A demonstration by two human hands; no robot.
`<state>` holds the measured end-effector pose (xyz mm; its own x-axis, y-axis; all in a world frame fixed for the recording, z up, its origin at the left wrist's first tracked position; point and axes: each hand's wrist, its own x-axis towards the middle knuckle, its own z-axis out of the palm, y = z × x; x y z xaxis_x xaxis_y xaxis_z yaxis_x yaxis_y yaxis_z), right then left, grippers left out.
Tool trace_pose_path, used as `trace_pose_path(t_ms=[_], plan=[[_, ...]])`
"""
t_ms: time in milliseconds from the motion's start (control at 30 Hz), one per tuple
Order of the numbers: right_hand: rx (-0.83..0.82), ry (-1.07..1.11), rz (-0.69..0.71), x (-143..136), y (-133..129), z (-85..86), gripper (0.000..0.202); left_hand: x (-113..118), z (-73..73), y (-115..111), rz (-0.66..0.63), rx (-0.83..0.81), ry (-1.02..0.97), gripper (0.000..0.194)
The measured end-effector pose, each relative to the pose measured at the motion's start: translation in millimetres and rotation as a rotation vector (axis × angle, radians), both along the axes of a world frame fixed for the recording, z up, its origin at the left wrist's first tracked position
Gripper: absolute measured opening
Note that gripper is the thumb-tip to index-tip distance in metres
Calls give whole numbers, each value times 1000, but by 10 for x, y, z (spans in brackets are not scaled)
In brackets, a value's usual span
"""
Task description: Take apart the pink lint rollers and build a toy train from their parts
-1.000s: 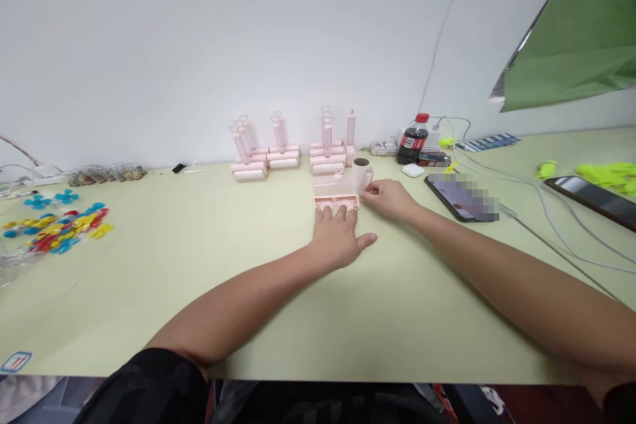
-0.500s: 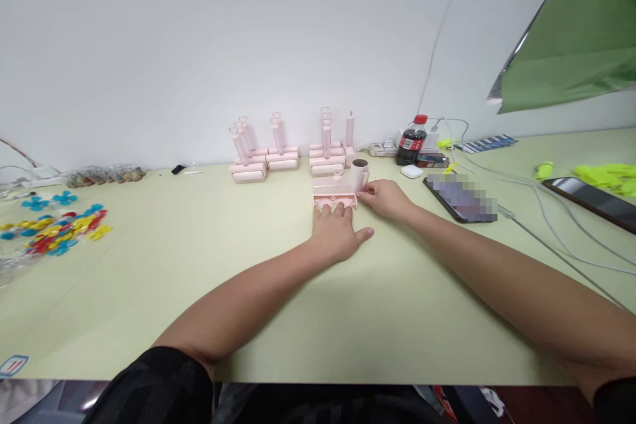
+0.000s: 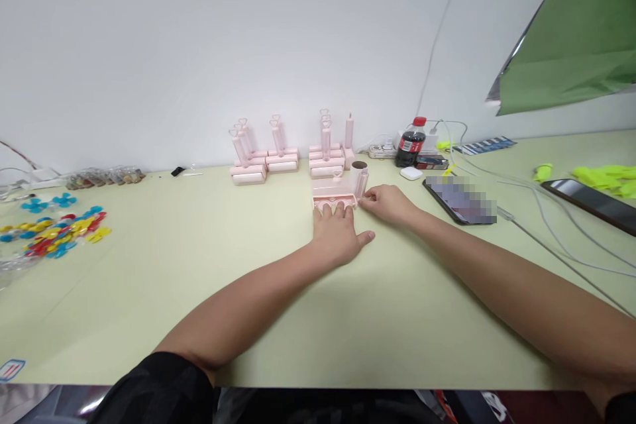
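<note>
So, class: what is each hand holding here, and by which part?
The left hand rests its fingers on the near edge of the pink case. The right hand pinches the roll at its lower side. How firm either grip is cannot be told.

bright even light, soft shadows, wide-angle bending at edges

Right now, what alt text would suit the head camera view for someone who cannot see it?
Two bare hands meet at a pink lint-roller case on a pale green table: left hand steadies it, right hand touches a roll beside it. More pink rollers stand behind.
</note>
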<state>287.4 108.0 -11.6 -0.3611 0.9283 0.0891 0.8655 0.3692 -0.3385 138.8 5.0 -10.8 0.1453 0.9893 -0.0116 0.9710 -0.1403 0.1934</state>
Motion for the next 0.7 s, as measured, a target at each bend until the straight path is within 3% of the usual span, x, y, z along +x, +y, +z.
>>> trace_pose_path(t_ms=[133,233,300,433,500,600,700], plan=[[-14,19,2,110,-169,9,27,-89,191,-89,-63,92,-35,75],[-84,81,38,208,-328,3,28,-315,402,40,-76,229,-46,65],[-128,127,69,257,-419,-4,29,-548,555,266,3,283,-15,61],[-154,157,100,283,-513,-26,31,-1075,837,928,202,383,119,54],[-143,151,104,267,-524,-38,32,-1292,949,1254,310,340,131,58],[-120,133,111,234,-542,-47,32,-1490,1041,1613,348,273,122,60],[-117,117,131,209,-576,-40,33,-1558,1017,1786,313,224,112,57]])
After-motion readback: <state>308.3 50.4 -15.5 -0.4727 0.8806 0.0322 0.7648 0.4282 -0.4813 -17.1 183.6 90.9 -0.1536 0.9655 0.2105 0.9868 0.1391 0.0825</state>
